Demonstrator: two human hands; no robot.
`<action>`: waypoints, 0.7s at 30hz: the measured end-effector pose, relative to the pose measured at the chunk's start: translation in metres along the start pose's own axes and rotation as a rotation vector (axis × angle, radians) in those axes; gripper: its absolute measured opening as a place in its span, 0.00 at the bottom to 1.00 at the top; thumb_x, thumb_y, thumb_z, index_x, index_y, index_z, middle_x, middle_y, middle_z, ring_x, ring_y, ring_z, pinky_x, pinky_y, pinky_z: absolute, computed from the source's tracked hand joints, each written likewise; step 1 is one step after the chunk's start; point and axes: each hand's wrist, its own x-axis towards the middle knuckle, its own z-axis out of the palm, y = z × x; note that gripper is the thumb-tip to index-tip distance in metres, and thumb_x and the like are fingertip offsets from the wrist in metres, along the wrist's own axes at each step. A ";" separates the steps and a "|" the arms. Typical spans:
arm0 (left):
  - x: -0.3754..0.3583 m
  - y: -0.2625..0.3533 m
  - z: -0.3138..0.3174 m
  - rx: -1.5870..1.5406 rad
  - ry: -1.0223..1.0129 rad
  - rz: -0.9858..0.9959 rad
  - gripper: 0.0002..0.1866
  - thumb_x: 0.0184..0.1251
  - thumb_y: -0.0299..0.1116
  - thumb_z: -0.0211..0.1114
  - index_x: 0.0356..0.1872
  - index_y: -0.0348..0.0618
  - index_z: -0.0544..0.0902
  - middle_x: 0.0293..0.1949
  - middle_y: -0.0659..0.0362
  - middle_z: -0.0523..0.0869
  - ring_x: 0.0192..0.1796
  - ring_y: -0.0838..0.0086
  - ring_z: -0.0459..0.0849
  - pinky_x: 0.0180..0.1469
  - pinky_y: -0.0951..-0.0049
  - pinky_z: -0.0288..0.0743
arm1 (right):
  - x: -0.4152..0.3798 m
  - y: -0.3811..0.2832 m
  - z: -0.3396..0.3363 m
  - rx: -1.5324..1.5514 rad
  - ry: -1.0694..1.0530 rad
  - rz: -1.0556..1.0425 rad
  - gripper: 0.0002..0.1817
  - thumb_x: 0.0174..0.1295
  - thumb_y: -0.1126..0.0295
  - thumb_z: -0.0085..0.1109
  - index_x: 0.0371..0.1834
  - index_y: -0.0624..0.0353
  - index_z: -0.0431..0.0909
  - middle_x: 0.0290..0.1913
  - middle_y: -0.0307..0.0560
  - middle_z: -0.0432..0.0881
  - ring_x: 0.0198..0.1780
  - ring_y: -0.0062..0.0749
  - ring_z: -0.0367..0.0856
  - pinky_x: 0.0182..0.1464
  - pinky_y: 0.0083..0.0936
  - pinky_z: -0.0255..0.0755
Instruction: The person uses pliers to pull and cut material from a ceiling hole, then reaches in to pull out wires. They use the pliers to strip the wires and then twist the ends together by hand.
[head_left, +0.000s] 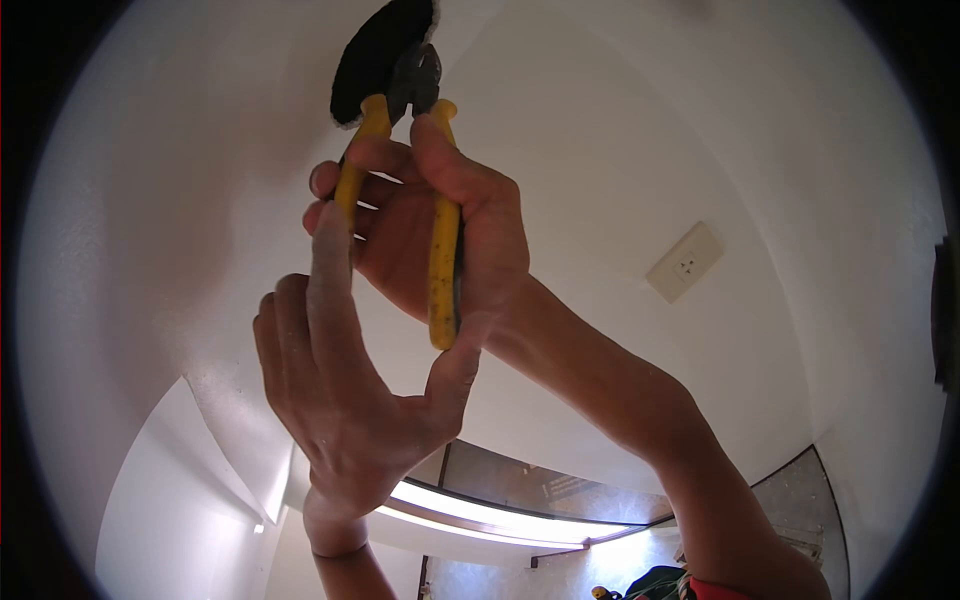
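A pair of pliers (443, 270) with yellow handles points upward, its handles spread apart. My right hand (480, 215) is closed around it, thumb on one handle and fingers around the other. Below, my left hand (345, 370) spans both handles: its index finger presses against the left handle and its thumb meets the lower end of the right one. The dark pliers head sits at the edge of a round black hole (375, 65) with a rough rim in the pale surface. Whether the jaws grip anything cannot be made out.
A white outlet plate (686, 262) is set in the pale surface at right. A bright light strip (500, 518) runs along the lower middle. Dark-framed panels (555, 480) stand behind it. Part of a red sleeve (715, 590) shows at the bottom right.
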 end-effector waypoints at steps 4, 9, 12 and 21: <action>-0.005 0.003 0.005 0.012 -0.014 0.004 0.43 0.57 0.63 0.62 0.63 0.36 0.67 0.34 0.57 0.76 0.29 0.73 0.71 0.32 0.71 0.68 | -0.002 -0.003 -0.003 -0.026 -0.035 -0.012 0.23 0.67 0.49 0.47 0.40 0.60 0.79 0.40 0.51 0.77 0.43 0.41 0.77 0.48 0.38 0.72; -0.001 -0.002 0.002 -0.066 0.011 0.002 0.47 0.52 0.66 0.64 0.63 0.36 0.67 0.38 0.56 0.78 0.30 0.73 0.72 0.32 0.70 0.69 | -0.005 -0.007 0.000 -0.074 -0.069 0.047 0.26 0.70 0.46 0.39 0.51 0.54 0.79 0.50 0.50 0.76 0.51 0.42 0.75 0.55 0.40 0.67; 0.001 -0.007 0.002 -0.063 0.030 0.006 0.47 0.52 0.65 0.65 0.63 0.37 0.68 0.42 0.55 0.80 0.31 0.72 0.73 0.33 0.70 0.69 | -0.004 -0.004 0.008 -0.084 0.003 0.004 0.24 0.67 0.47 0.45 0.42 0.59 0.79 0.46 0.48 0.75 0.45 0.41 0.76 0.48 0.40 0.72; -0.001 -0.006 0.003 -0.088 0.026 0.047 0.40 0.58 0.60 0.62 0.62 0.37 0.69 0.38 0.56 0.79 0.30 0.72 0.73 0.31 0.72 0.68 | 0.001 0.001 -0.001 -0.036 -0.025 -0.011 0.21 0.68 0.50 0.47 0.41 0.58 0.77 0.43 0.48 0.75 0.43 0.40 0.77 0.47 0.38 0.71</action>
